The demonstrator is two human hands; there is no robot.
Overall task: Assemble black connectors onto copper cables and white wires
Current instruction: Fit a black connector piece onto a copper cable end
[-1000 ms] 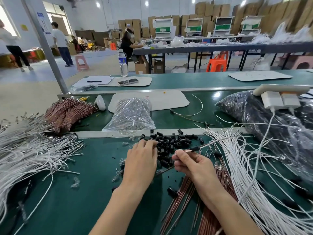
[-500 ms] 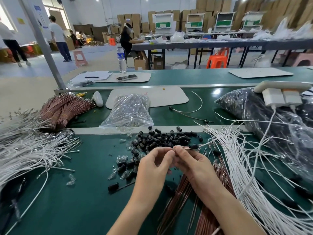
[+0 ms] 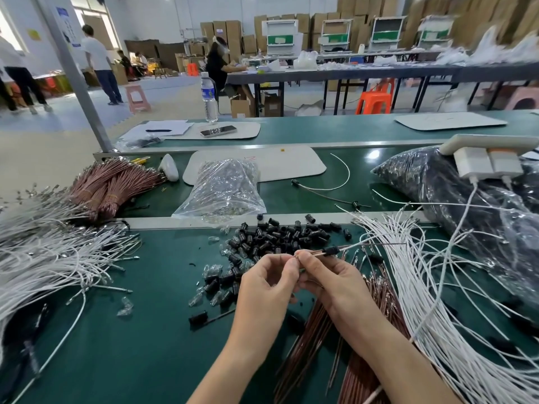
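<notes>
Copper cable (image 3: 314,253) lies at frame centre, pinched by both hands, with a black connector (image 3: 331,251) on it just right of the fingertips. The right hand (image 3: 331,282) grips the cable from below. The left hand (image 3: 268,282) appears to pinch its metal tip. To seat it well, I would hold the cable straight and close to the end, then slide the connector squarely on. Spare connectors (image 3: 280,234) lie just above, more cables (image 3: 312,345) below, and wires (image 3: 423,287) to the right on the table (image 3: 131,345).
</notes>
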